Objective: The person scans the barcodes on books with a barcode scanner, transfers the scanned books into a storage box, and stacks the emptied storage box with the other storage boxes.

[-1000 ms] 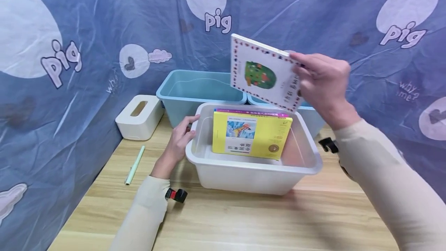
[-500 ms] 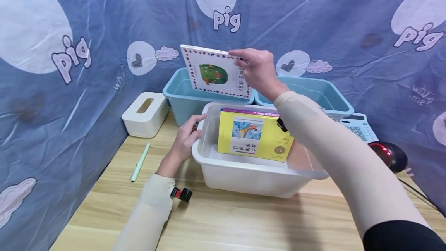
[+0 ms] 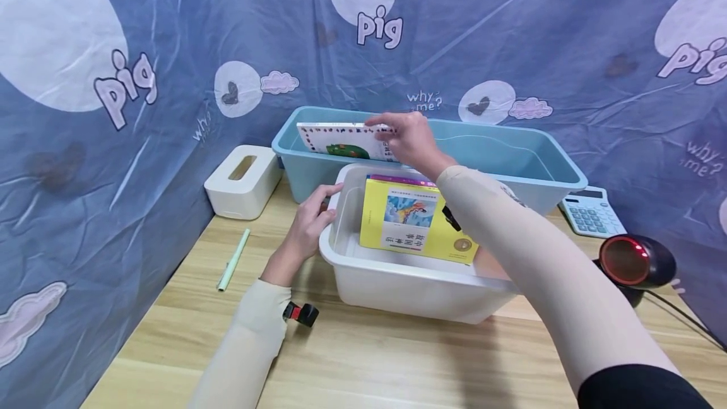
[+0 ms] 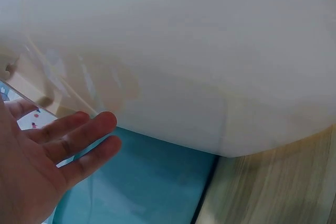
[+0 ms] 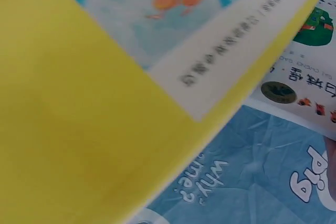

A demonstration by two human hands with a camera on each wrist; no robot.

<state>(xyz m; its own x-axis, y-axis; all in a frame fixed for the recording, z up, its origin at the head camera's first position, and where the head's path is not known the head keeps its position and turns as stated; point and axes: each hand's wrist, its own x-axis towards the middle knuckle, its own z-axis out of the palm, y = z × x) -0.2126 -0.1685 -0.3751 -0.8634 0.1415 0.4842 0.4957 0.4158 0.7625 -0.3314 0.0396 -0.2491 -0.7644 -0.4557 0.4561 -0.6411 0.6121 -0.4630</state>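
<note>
My right hand [image 3: 414, 144] pinches the top edge of a white picture book [image 3: 318, 136] with a green figure on its cover. The book's lower part is inside the left blue bin [image 3: 307, 178], hidden by the bin's front wall. My left hand [image 3: 303, 229] rests its fingertips at the left rim of the white bin [image 3: 409, 298]; in the left wrist view the fingers [image 4: 86, 135] look fairly straight against the outer wall. In the white bin stand a yellow book [image 3: 373, 219] and, behind it, a purple-edged book [image 3: 397, 179]. The yellow book fills much of the right wrist view.
A second blue bin [image 3: 528, 156] stands at the back right. A white tissue box [image 3: 244, 185] and a light green pen [image 3: 234, 260] lie left on the wooden table [image 3: 363, 358]. On the right are a blue calculator [image 3: 592, 214] and a black, red-lit device [image 3: 636, 260] with a cable.
My right hand has carried the white picture book left from above the white bin, then lowered it into the left blue bin. My left hand has stayed at the white bin's rim.
</note>
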